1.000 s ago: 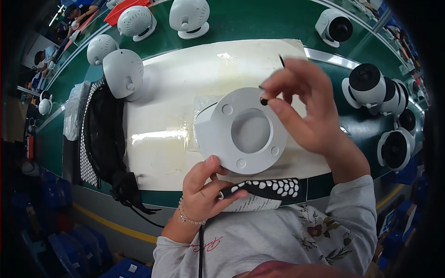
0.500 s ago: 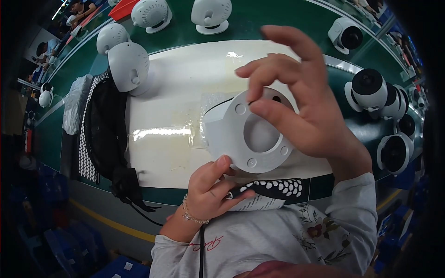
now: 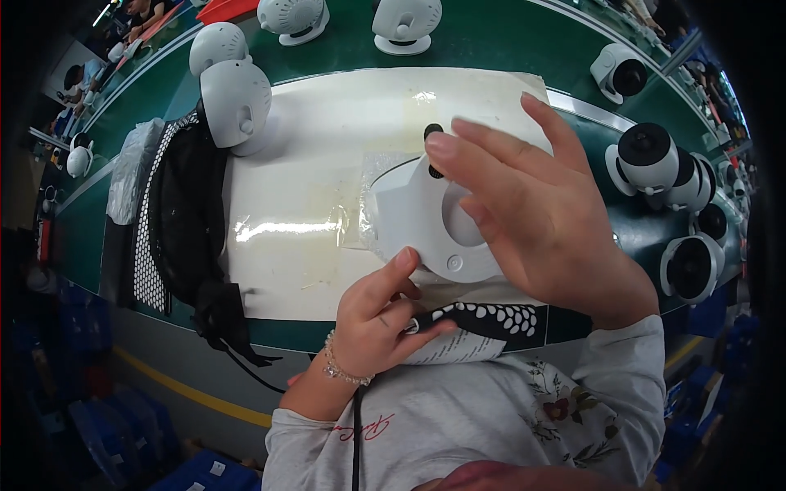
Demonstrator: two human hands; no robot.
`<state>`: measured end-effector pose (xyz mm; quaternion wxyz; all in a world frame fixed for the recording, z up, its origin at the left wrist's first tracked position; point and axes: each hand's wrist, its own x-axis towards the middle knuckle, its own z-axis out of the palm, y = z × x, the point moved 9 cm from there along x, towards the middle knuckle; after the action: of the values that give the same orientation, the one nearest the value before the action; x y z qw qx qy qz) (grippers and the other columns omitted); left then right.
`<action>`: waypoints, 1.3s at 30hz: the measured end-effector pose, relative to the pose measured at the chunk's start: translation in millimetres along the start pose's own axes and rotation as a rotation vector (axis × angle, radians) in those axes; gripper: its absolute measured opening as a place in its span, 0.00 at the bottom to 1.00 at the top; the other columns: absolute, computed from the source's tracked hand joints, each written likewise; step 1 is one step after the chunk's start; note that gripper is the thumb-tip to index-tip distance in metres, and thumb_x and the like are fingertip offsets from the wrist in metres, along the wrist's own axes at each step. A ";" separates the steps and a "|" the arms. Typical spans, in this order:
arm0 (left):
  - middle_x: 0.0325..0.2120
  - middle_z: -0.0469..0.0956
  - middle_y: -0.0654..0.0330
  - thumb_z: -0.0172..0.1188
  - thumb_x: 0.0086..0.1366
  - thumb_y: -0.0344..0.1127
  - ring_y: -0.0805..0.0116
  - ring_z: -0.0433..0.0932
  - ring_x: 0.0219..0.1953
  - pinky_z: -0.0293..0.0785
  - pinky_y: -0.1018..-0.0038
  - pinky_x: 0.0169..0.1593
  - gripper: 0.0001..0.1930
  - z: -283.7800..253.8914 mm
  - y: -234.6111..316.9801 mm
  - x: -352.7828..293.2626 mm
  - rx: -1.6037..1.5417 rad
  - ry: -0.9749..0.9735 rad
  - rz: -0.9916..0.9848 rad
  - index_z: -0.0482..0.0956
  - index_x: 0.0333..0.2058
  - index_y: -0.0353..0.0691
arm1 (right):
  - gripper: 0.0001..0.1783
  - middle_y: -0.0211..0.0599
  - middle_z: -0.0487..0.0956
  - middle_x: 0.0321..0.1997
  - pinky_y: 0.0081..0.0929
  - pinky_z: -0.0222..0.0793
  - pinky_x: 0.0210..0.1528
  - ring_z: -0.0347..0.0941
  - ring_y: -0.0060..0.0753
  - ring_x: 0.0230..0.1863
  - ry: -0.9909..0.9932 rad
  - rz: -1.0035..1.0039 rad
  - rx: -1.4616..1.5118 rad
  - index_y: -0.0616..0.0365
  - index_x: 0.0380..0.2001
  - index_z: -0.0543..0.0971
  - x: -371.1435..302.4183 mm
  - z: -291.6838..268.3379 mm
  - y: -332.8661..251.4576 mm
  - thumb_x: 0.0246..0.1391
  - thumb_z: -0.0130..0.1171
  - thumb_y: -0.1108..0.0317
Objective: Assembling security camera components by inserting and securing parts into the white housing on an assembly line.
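A white camera (image 3: 399, 214) is tipped so that its ring-shaped base faces up, with a large round hole in it. My left hand (image 3: 372, 323) grips the base's near edge, thumb on top. A black round pad (image 3: 435, 172) lies on the base's upper left part. My right hand (image 3: 544, 209) reaches over the base with fingers stretched and spread, hiding its right side. Another black round piece (image 3: 433, 129) shows at a fingertip; whether it sticks there I cannot tell. By my left fingers lies a black strip with white dots (image 3: 512, 319), beside a small silver-ended piece.
A white mat (image 3: 286, 278) covers the green table. Beside it on the left lie a black mesh bag (image 3: 188, 213) and a clear plastic bag (image 3: 133, 176). White cameras (image 3: 236, 105) stand at the back left, others (image 3: 647, 147) along the right. A red bin (image 3: 225, 10) is at the back.
My right hand has gone from a curled pinch at the base to stretched fingers over it. A black pad now shows where a bare round recess was. The view has shifted slightly.
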<state>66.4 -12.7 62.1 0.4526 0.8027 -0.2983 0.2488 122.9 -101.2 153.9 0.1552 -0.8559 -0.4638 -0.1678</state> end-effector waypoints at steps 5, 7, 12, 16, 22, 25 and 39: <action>0.51 0.62 0.45 0.70 0.35 0.34 0.68 0.70 0.19 0.70 0.77 0.24 0.19 -0.5 -0.9 0.1 -0.006 0.022 0.021 0.65 0.13 0.32 | 0.14 0.47 0.60 0.57 0.44 0.38 0.61 0.47 0.50 0.62 0.142 0.095 0.364 0.55 0.37 0.72 -15.3 -7.0 11.4 0.43 0.57 0.73; 0.51 0.62 0.44 0.70 0.35 0.33 0.69 0.70 0.19 0.70 0.77 0.24 0.19 -0.2 -1.0 0.7 -0.017 0.020 0.009 0.65 0.13 0.32 | 0.10 0.49 0.56 0.60 0.44 0.36 0.61 0.41 0.53 0.64 0.198 0.093 0.470 0.56 0.32 0.73 -23.2 -7.3 10.1 0.43 0.57 0.71; 0.51 0.61 0.43 0.70 0.35 0.32 0.70 0.69 0.18 0.70 0.77 0.24 0.20 -1.1 -0.8 2.4 -0.056 0.048 0.005 0.64 0.13 0.31 | 0.03 0.49 0.53 0.62 0.36 0.47 0.58 0.35 0.50 0.66 0.053 0.237 0.488 0.57 0.25 0.75 -29.5 15.8 8.0 0.44 0.57 0.70; 0.51 0.61 0.43 0.70 0.35 0.32 0.70 0.69 0.17 0.70 0.77 0.24 0.20 -0.3 -2.2 1.8 -0.057 0.039 -0.013 0.64 0.13 0.30 | 0.03 0.48 0.53 0.62 0.26 0.58 0.52 0.35 0.49 0.66 0.027 0.299 0.602 0.58 0.26 0.76 -34.2 27.1 12.6 0.45 0.56 0.71; 0.51 0.61 0.43 0.70 0.35 0.32 0.70 0.69 0.18 0.70 0.77 0.24 0.19 0.0 -4.1 1.7 -0.058 0.046 -0.018 0.66 0.15 0.28 | 0.13 0.48 0.58 0.59 0.37 0.42 0.59 0.42 0.48 0.64 0.045 0.212 0.134 0.55 0.30 0.78 -40.3 19.4 -3.4 0.52 0.50 0.58; 0.51 0.61 0.43 0.70 0.35 0.33 0.70 0.70 0.19 0.70 0.77 0.25 0.19 -0.4 -3.3 2.6 -0.066 0.057 -0.016 0.67 0.15 0.28 | 0.21 0.47 0.60 0.58 0.41 0.34 0.60 0.48 0.47 0.62 0.073 0.073 -0.191 0.52 0.35 0.78 -53.4 18.0 -22.5 0.54 0.42 0.49; 0.51 0.62 0.45 0.70 0.37 0.35 0.68 0.73 0.30 0.70 0.78 0.30 0.17 -10.0 13.8 -4.7 -0.115 0.078 -0.079 0.70 0.18 0.33 | 0.22 0.38 0.75 0.36 0.29 0.66 0.34 0.72 0.37 0.33 0.060 0.151 0.339 0.59 0.41 0.70 -76.5 19.1 -48.9 0.38 0.63 0.70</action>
<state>52.1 -8.4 71.7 0.5186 0.7763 -0.2624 0.2442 45.0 -124.4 109.2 0.3231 -0.8445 -0.4152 -0.1003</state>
